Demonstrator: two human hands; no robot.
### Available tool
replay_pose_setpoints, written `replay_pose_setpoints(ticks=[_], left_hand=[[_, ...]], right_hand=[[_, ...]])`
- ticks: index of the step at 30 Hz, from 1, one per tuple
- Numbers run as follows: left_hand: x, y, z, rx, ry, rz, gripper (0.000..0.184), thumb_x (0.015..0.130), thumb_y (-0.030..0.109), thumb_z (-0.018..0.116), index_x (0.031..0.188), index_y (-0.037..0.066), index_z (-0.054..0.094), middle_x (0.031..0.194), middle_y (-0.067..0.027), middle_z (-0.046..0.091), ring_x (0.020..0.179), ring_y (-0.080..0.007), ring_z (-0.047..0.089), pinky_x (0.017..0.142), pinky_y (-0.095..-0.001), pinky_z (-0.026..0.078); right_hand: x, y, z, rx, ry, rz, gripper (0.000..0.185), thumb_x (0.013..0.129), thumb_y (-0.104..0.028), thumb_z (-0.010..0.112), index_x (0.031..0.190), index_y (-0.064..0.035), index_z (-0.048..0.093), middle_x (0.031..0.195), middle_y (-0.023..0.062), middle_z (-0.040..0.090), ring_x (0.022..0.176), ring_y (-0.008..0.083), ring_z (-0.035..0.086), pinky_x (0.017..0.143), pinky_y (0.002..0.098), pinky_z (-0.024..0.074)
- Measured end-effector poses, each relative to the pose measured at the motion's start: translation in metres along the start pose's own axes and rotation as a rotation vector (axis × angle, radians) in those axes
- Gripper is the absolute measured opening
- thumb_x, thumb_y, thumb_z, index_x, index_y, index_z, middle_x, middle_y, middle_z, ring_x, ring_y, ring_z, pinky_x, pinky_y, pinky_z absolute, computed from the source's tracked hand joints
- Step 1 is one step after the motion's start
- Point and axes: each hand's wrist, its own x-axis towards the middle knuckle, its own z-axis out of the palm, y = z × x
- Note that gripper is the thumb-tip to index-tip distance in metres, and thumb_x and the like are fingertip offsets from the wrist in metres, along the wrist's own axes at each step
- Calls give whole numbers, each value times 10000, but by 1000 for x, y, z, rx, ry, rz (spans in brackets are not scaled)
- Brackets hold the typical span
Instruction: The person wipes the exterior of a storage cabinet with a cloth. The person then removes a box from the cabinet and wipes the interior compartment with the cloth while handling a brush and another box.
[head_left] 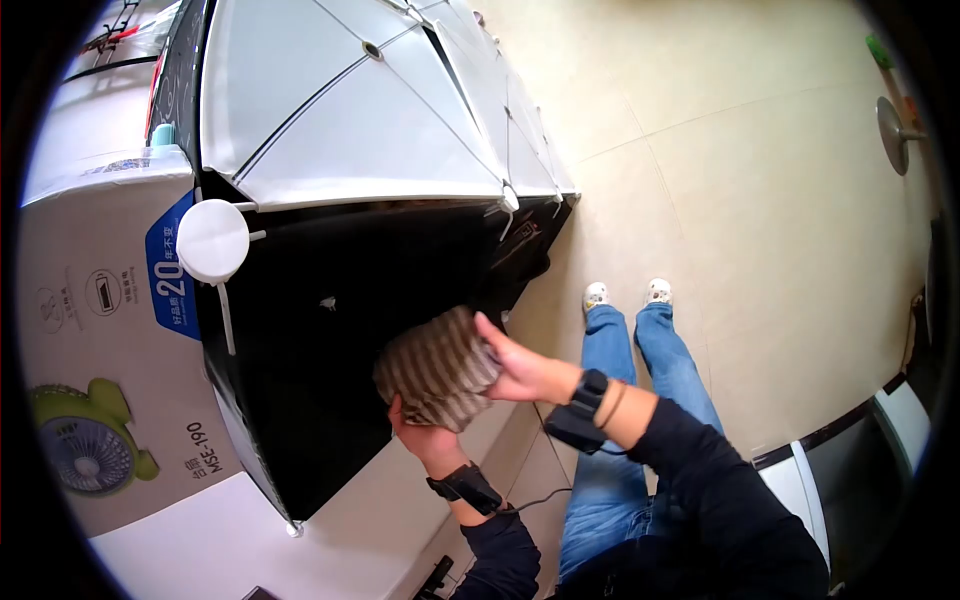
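A folded cloth with brown and beige stripes (440, 362) is held between my two hands. My right hand (518, 370) grips its right edge, the thumb on top and the other fingers partly hidden. At its lower edge is my left hand (428, 443), the thumb pressed up against the fabric and most fingers out of sight underneath. Both hands are in front of the dark opening of a box-like structure (300, 400) with white fabric panels (310, 110) and thin cords. Its inside is too dark to make out well.
On the left stands a cardboard box (120, 400) printed with a green fan. A round white disc (213, 241) sits at the structure's corner. Below the opening runs a white surface (190, 540). Tiled floor (760, 200) stretches to the right, and a cable (540, 497) trails near my left wrist.
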Motion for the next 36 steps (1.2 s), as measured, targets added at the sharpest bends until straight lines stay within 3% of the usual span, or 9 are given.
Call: replay_pose_setpoints(ticks=[7, 9, 10, 12, 13, 16, 25, 30, 36], left_hand=[[37, 70, -7, 513, 38, 622, 503, 643, 74, 657, 1067, -67, 427, 1043, -179, 488, 906, -221, 507, 786, -305, 422], [40, 79, 6, 1367, -82, 1052, 383, 813, 202, 412, 1105, -47, 403, 1132, -151, 441, 1026, -249, 438, 844, -345, 376], [45, 83, 17, 1370, -89, 1047, 383, 813, 202, 412, 1105, -47, 403, 1132, -151, 441, 1026, -249, 438, 844, -345, 376], [65, 83, 47, 231, -354, 376, 346, 785, 152, 441, 1062, -55, 421, 1074, -149, 474, 954, -239, 482, 802, -314, 405], [78, 74, 55, 229, -359, 372, 346, 785, 152, 441, 1062, -55, 421, 1074, -149, 474, 954, -239, 482, 802, -314, 405], [88, 25, 101, 715, -118, 932, 299, 741, 102, 448, 984, -70, 428, 984, -147, 477, 837, -221, 497, 727, -288, 421], [32, -59, 151, 487, -395, 468, 228, 672, -37, 365, 891, -74, 418, 867, -107, 496, 754, -155, 483, 702, -239, 401], [25, -87, 118, 509, -779, 47, 362, 705, -39, 369, 1064, -72, 405, 1010, -91, 474, 922, -157, 464, 827, -256, 355], [34, -74, 57, 149, -343, -488, 419, 662, -1, 443, 1078, -49, 433, 1080, -125, 484, 996, -243, 466, 870, -343, 361]], right_hand=[[82, 27, -7, 122, 22, 52, 337, 773, -93, 524, 1096, -30, 450, 1086, 79, 483, 1028, 179, 441, 850, 282, 373], [95, 27, 3, -1067, -187, -487, 389, 721, 21, 541, 1096, -17, 446, 1082, 96, 484, 981, 182, 474, 803, 268, 406], [112, 26, -2, -537, -224, -217, 426, 693, 70, 538, 1099, -15, 440, 1080, 103, 485, 977, 183, 477, 805, 267, 409], [131, 19, -3, -555, -173, -241, 430, 692, 91, 516, 1102, -1, 428, 1081, 116, 484, 980, 191, 478, 816, 274, 411], [132, 10, 4, -1127, -190, -488, 396, 718, 62, 496, 1103, 10, 420, 1085, 123, 481, 985, 197, 477, 825, 280, 410], [111, -20, 51, 41, -34, -263, 282, 751, -30, 404, 1014, 55, 461, 1028, 148, 508, 978, 235, 470, 873, 335, 365], [48, -76, -1, 200, -345, -407, 242, 736, -50, 457, 949, 62, 482, 938, 153, 544, 863, 223, 531, 810, 323, 414], [-27, -72, -19, 196, 122, -632, 323, 752, -102, 426, 1013, 88, 445, 971, 194, 531, 863, 266, 544, 816, 370, 424], [-56, -37, -44, 254, 180, -451, 349, 724, -59, 423, 1019, 128, 437, 989, 238, 516, 910, 330, 523, 835, 412, 411]])
